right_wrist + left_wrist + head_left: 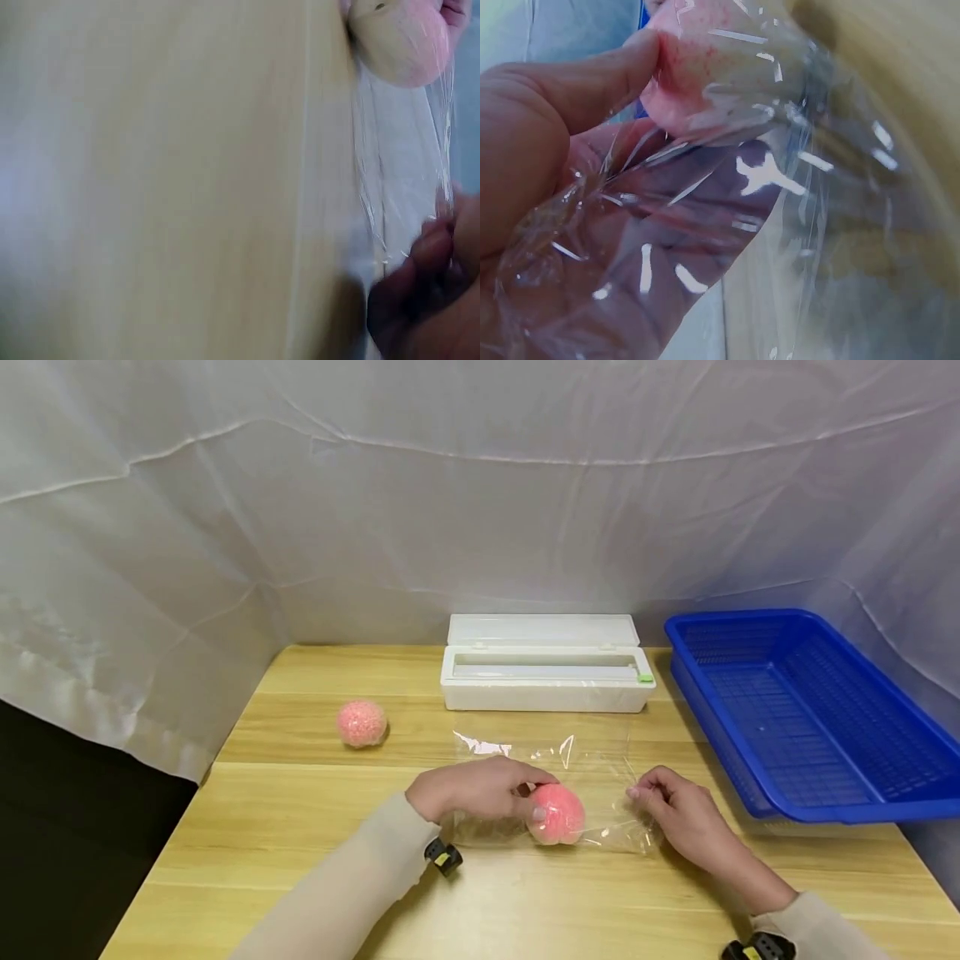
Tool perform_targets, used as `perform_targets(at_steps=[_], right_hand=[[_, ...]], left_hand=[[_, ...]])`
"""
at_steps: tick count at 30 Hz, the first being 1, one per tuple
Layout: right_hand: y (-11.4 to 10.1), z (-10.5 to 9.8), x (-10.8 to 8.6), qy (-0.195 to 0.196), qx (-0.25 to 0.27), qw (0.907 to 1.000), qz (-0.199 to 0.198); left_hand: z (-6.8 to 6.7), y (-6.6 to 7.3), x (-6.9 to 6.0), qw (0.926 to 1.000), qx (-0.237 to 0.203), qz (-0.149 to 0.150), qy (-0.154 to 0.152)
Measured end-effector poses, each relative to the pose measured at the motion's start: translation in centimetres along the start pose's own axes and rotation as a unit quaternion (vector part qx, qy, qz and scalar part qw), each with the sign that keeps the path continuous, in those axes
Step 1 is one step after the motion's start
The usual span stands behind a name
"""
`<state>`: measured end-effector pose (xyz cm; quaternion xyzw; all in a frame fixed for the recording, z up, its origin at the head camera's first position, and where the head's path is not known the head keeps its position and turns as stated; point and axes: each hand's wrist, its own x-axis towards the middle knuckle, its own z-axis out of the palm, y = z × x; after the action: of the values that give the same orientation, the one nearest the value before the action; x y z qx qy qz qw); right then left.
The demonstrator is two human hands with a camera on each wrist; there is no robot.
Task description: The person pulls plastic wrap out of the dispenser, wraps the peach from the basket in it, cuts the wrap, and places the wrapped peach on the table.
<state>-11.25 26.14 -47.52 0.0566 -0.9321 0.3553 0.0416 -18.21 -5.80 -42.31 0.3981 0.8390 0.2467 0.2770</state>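
My left hand [480, 789] grips a pink peach [557, 815] between thumb and fingers, low over the table. Clear plastic wrap [592, 768] lies spread beneath the peach. In the left wrist view, the wrap [652, 262] also covers part of the palm and stretches across the peach [705, 75]. At the sheet's right side, my right hand [686, 818] pinches the edge of the wrap with thumb and fingertips. The right wrist view shows the film drawn taut between the peach [405, 45] and the right hand [435, 292]. The peach's pale yellowish underside shows there.
Another pink peach [362, 723] sits on the wooden table [285, 827] to the left. A white wrap dispenser [547, 697] with its lid raised and a green slider stands at the back. To the right is a blue plastic basket [720, 752]. Pale cloth surrounds the table.
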Motion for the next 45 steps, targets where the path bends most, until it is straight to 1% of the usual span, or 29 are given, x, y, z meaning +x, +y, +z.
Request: perform_targets(at_steps=[2,4,6,7,8,9,10,11,12,13,14,15,16,17,18,19,20,22,24,27,30,33,36,39,40,42,45], right_hand=[[0.4,-0.1,0.1,0.021,-0.036,0.9988,0.025],[0.5,-0.4,0.1,0.047,-0.076,0.9954,0.033],[0.2,-0.6,-0.1,0.084,-0.112,0.9900,0.016],[-0.3,-0.8,-0.2,0.106,-0.126,0.9863,-0.005],[-0.8,-0.8,-0.4,0.129,-0.137,0.9815,-0.037],[-1.5,-0.8,-0.6,0.151,-0.143,0.9744,-0.085],[-2.4,-0.7,-0.8,0.169,-0.148,0.9637,-0.144],[-3.3,-0.5,-1.0,0.179,-0.147,0.9506,-0.206],[-4.3,-0.1,-1.3,0.175,-0.148,0.9373,-0.262],[-5.1,0.4,-1.6,0.163,-0.156,0.9210,-0.318],[-5.8,1.0,-1.8,0.146,-0.168,0.9043,-0.364],[-6.5,1.6,-2.0,0.127,-0.178,0.8906,-0.399],[-7.0,2.3,-2.2,0.107,-0.189,0.8843,-0.413],[-7.3,3.0,-2.3,0.088,-0.202,0.8834,-0.414],[-7.6,3.5,-2.3,0.070,-0.216,0.8865,-0.403],[-7.7,3.9,-2.2,0.061,-0.231,0.8884,-0.392],[-7.8,4.2,-2.1,0.054,-0.240,0.8940,-0.374],[-7.8,4.5,-1.7,0.034,-0.247,0.9083,-0.336],[-7.7,4.8,-1.1,0.018,-0.244,0.9185,-0.310],[-7.5,5.2,-0.1,-0.002,-0.239,0.9246,-0.296],[-7.4,5.4,0.9,-0.012,-0.230,0.9291,-0.290],[-7.3,5.4,1.8,-0.026,-0.212,0.9352,-0.282],[-7.5,5.3,2.7,-0.046,-0.196,0.9404,-0.275],[-7.7,4.9,3.5,-0.071,-0.188,0.9435,-0.264],[-7.7,4.7,3.7,-0.080,-0.187,0.9440,-0.260],[-7.9,4.4,4.2,-0.104,-0.185,0.9447,-0.250],[-8.1,3.9,5.2,-0.145,-0.183,0.9424,-0.240]], left_hand=[[-0.1,-0.2,0.3,0.9999,-0.013,-0.009,-0.007],[-0.2,-0.4,0.6,0.9995,-0.023,-0.015,-0.015],[-0.4,-0.5,0.8,0.9991,-0.029,-0.019,-0.023],[-0.4,-0.6,0.8,0.9989,-0.033,-0.020,-0.025],[-0.5,-0.7,0.9,0.9988,-0.034,-0.022,-0.027],[-0.5,-0.7,0.9,0.9988,-0.034,-0.023,-0.028],[-0.6,-0.8,0.9,0.9987,-0.034,-0.025,-0.028],[-0.7,-0.8,0.9,0.9987,-0.034,-0.025,-0.027],[-0.8,-0.9,0.9,0.9989,-0.032,-0.025,-0.026],[-0.8,-0.9,0.9,0.9989,-0.031,-0.024,-0.025],[-0.8,-1.0,0.9,0.9991,-0.027,-0.024,-0.024],[-0.9,-1.1,0.9,0.9991,-0.028,-0.021,-0.024],[-0.9,-1.2,1.0,0.9991,-0.030,-0.019,-0.025],[-0.9,-1.2,1.0,0.9991,-0.029,-0.017,-0.024],[-0.9,-1.2,1.1,0.9991,-0.030,-0.013,-0.026],[-1.0,-1.3,1.1,0.9989,-0.034,-0.008,-0.029],[-1.0,-1.3,1.2,0.9988,-0.036,-0.002,-0.032],[-1.1,-1.3,1.4,0.9987,-0.035,0.005,-0.036],[-1.1,-1.4,1.4,0.9987,-0.034,0.008,-0.039],[-1.2,-1.5,1.3,0.9995,-0.018,0.006,-0.026],[-1.3,-1.7,0.8,0.9998,-0.010,-0.003,0.016],[-1.5,-1.7,-0.3,0.9968,-0.013,-0.021,0.076],[-1.6,-1.5,-1.9,0.9883,0.001,-0.031,0.149],[-1.2,-1.1,-3.3,0.9766,0.055,-0.021,0.207],[-1.0,-1.0,-3.7,0.9731,0.075,-0.020,0.217],[-0.2,-0.8,-4.3,0.9675,0.113,-0.017,0.226],[1.1,-0.5,-4.6,0.9592,0.160,-0.015,0.233]])
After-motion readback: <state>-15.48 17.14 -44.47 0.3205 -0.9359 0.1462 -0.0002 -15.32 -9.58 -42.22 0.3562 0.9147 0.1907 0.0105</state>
